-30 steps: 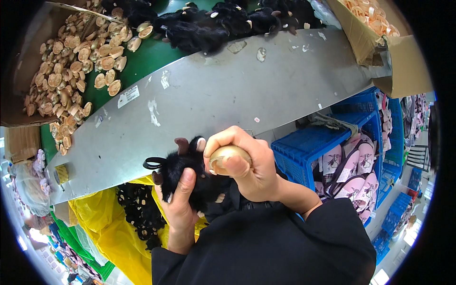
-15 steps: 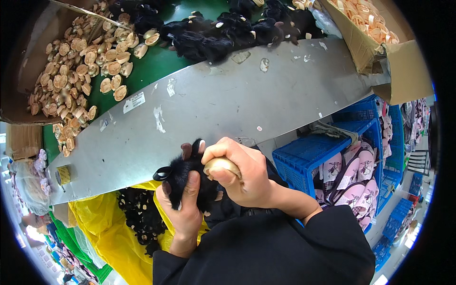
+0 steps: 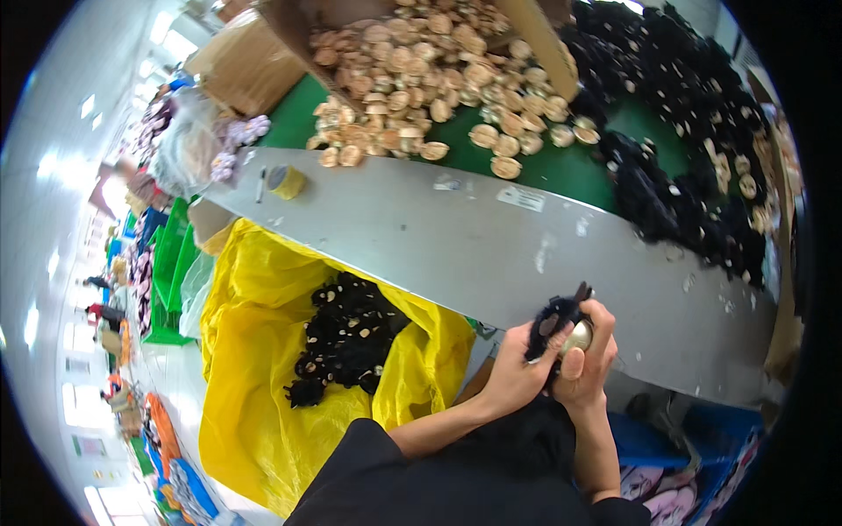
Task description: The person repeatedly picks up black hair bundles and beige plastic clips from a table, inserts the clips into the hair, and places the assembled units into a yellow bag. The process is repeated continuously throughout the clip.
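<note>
Close together above the near edge of the metal table, my two hands work on one small black furry piece [image 3: 550, 323] with dark ear-like tabs. My left hand [image 3: 516, 375] is closed on the fur from the left. My right hand [image 3: 589, 364] wraps round a shiny gold rounded shell [image 3: 579, 337], pressing it against the furry piece. Fingers cover most of both, so I cannot tell whether they are joined.
The grey metal tabletop [image 3: 395, 223] slants across, with a yellow tape roll [image 3: 287, 182] on it. Behind lie gold shells [image 3: 412, 70] in a cardboard box [image 3: 303, 44] and black furry pieces [image 3: 675, 210]. A yellow bag [image 3: 254, 386] holding black pieces stands left; a blue crate [image 3: 649, 441] is lower right.
My view has swung left, bringing the yellow bag and shells toward the middle. The right hand has brought the gold shell closer against the black furry piece.
</note>
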`<state>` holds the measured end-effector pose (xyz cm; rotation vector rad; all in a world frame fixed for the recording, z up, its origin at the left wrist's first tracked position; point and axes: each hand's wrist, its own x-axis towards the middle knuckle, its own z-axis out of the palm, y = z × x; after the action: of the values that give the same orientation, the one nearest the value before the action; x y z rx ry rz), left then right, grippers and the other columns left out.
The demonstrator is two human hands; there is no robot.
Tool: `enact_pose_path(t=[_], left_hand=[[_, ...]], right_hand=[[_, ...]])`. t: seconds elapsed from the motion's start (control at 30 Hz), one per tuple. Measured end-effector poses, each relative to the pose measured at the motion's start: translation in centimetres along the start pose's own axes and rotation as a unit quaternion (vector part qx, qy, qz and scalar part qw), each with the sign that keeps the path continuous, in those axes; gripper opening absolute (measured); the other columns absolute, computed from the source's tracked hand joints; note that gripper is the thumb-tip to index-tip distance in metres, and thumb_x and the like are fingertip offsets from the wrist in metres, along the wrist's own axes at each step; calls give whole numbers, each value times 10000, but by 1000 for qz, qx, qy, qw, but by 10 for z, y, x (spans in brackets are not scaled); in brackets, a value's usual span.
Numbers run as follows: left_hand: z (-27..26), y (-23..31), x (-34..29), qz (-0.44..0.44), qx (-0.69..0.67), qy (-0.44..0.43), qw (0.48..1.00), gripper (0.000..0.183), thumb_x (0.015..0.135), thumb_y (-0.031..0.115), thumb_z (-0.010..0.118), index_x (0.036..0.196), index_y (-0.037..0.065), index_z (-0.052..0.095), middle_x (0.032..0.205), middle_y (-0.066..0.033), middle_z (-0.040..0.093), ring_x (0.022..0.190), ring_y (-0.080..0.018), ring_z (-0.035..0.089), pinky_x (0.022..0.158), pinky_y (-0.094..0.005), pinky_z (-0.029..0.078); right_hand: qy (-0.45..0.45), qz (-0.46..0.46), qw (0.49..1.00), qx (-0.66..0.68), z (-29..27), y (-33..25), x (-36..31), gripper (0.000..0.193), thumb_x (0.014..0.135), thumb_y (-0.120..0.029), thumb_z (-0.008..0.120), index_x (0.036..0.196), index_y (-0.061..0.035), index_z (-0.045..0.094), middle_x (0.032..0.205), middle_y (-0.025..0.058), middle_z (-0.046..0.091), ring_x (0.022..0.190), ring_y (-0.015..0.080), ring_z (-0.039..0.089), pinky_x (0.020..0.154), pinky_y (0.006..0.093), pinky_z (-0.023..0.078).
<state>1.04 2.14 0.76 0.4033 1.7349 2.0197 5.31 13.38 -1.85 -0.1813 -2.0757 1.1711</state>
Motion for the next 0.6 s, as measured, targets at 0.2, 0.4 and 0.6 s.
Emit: enact_pose_path(t=[0.2,0.4,0.6], left_hand=[[-22,-10,-9,-107,-49,-59,991,225,1033,168,640,1175,-2,682,1068,-14,699,1016,-76,592,916,-272,490],[-32,4,-14,-76,-79,-103,989,283,1045,226,634,1198,-7,684,1008,3,683,954,-53,553,859,-246,477],[-35,12,-12,-39,-68,-72,994,291,1028,205,665,1208,-22,693,992,48,678,911,-26,557,810,-216,479]], right_hand=[[-23,-109,992,-56,-5,11,2,432,954,-416,604,976,15,586,665,117,471,503,275,494,476,365,402],[-63,66,994,67,-16,-3,5,443,893,-446,659,890,-17,546,654,22,416,556,107,403,505,277,324],[-68,204,961,177,-13,-24,13,451,822,-466,681,833,-46,515,758,-30,429,697,76,393,590,258,300]])
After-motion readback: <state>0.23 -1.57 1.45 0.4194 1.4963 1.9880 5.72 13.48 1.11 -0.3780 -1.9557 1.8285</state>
